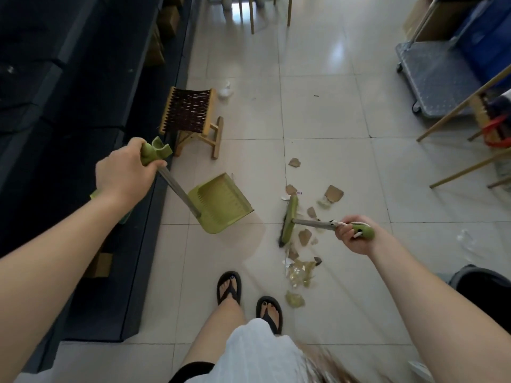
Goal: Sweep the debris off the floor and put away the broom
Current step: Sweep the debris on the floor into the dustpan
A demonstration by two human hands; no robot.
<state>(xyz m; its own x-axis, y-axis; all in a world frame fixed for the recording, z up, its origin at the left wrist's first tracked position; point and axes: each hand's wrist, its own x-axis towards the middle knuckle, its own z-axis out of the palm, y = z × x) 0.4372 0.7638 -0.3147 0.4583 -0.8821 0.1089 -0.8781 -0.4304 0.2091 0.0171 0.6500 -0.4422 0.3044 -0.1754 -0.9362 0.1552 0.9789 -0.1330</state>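
My left hand (125, 171) grips the green top of a long-handled green dustpan (221, 204), which hangs tilted just above the tiled floor. My right hand (354, 234) holds the green grip of a broom. The green broom head (289, 221) rests on the floor to the right of the pan. Debris (300, 272) lies scattered around the broom head: brown cardboard scraps (333, 193) and crumpled clear wrappers. Most of it lies right of the broom head and in front of my sandalled feet.
A small wooden stool with a woven seat (190, 117) stands beyond the dustpan. A dark cabinet (83, 106) runs along the left. A wheeled platform cart (434, 78) and wooden easel legs (459, 106) stand at the right. A dark bin (481, 283) sits near my right arm.
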